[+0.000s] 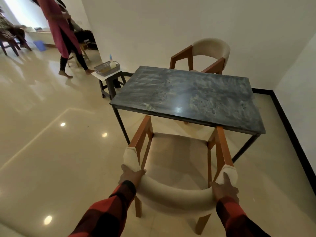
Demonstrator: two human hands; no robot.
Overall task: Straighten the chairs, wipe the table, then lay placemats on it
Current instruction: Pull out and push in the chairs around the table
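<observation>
Lower centre of frame: near chair [177,161], wooden frame, cream curved backrest, seat facing the table [188,98]; front ends of armrests reaching just under the table's near edge; chair set slightly askew to that edge. Left hand [130,176] gripping left end of backrest, fingers wrapped over the padding, clamped on it; right hand [224,189] gripping right end of backrest, fingers curled round the padding, thumb lying up along it; both sleeves red-and-black check. Centre of frame: dark slate-coloured top on thin black metal legs, surface streaked and smeared. Upper right of centre: far chair [205,53], same make, at the table's far side, backrest toward the wall, turned at an angle to the table. Upper centre-left: dark stool [111,82] just beside the table's far left corner, carrying a grey basket [106,68] with a white bottle [112,63] standing in it. Upper left: a person in a long red garment [58,29] walking on the glossy tiled floor [51,151], well apart from the table.
</observation>
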